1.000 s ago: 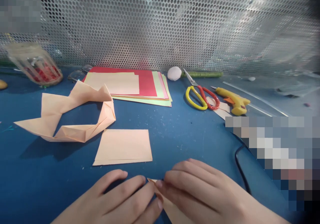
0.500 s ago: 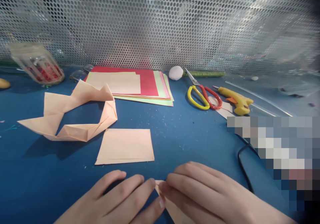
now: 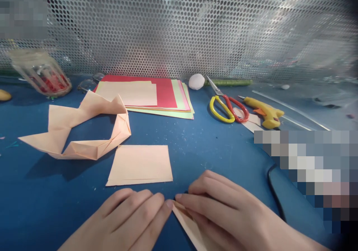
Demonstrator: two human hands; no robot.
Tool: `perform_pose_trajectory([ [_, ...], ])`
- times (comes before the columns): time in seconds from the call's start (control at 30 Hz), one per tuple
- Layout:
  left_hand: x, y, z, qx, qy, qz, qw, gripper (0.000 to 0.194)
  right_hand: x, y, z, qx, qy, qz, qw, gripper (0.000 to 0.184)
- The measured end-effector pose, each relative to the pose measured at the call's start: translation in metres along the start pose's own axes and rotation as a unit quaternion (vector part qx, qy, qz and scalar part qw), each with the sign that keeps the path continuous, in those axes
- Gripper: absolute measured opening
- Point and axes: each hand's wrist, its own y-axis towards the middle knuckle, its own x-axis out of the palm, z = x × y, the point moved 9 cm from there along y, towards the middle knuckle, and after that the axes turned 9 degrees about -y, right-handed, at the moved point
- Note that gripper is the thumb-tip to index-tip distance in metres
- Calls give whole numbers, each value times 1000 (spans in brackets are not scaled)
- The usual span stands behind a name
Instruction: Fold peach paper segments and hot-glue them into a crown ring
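Observation:
At the bottom middle, a folded sheet of peach paper lies partly under my hands, its pointed end facing away from me. My left hand has its fingers bent side by side, the index fingertip pressed at the paper's tip; its thumb is hidden. My right hand is curled over the paper's right side, fingertips on the fold near the tip. Just beyond lies a flat peach paper stack. To its left stands a pointed ring of joined folded peach paper.
Colored paper sheets lie at the back, beside a white egg-shaped piece. Scissors and a yellow glue gun sit at the right. A jar leans at the far left. Behind is a perforated metal panel; a black cable runs right.
My right hand has moved slightly up and right, showing more of the folded paper. The left fingers have drawn closer together, with the index finger now at the paper's tip.

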Motion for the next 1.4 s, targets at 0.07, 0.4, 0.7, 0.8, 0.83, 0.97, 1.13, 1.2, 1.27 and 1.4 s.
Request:
perform_pose_trajectory([
  [0.07, -1, 1, -1, -4, 7, 6, 1000, 39, 0, -2, 1, 2, 1, 6, 1000, 35],
  [0.4, -3, 3, 1, -11, 20, 43, 999, 40, -1, 2, -5, -11, -22, 33, 999, 38],
  [0.7, 2, -1, -9, -66, -6, 21, 998, 37, 5, -3, -6, -17, -56, 22, 998, 42],
  [0.8, 4, -3, -12, -94, -2, 22, 995, 34, 6, -5, -14, -31, -100, 61, 993, 38],
  [0.83, 4, -2, -11, -92, 4, 21, 996, 34, 7, -6, -16, -33, -113, 70, 991, 36],
  [0.97, -3, 6, -3, -36, 33, 41, 998, 38, 5, -7, -20, -37, -128, 103, 986, 33],
  [1.13, -7, 14, 3, 10, 32, 46, 998, 39, 2, -5, -23, -63, -125, 95, 986, 41],
  [1.2, -4, 15, 4, 21, 28, 29, 999, 38, 0, -5, -24, -66, -126, 102, 985, 40],
  [1.27, -4, 15, 6, 31, 29, 25, 999, 38, 1, -5, -24, -67, -123, 99, 985, 38],
  [1.4, -8, 13, 10, 63, 59, 30, 996, 38, 2, -7, -17, -38, -104, 80, 991, 37],
])
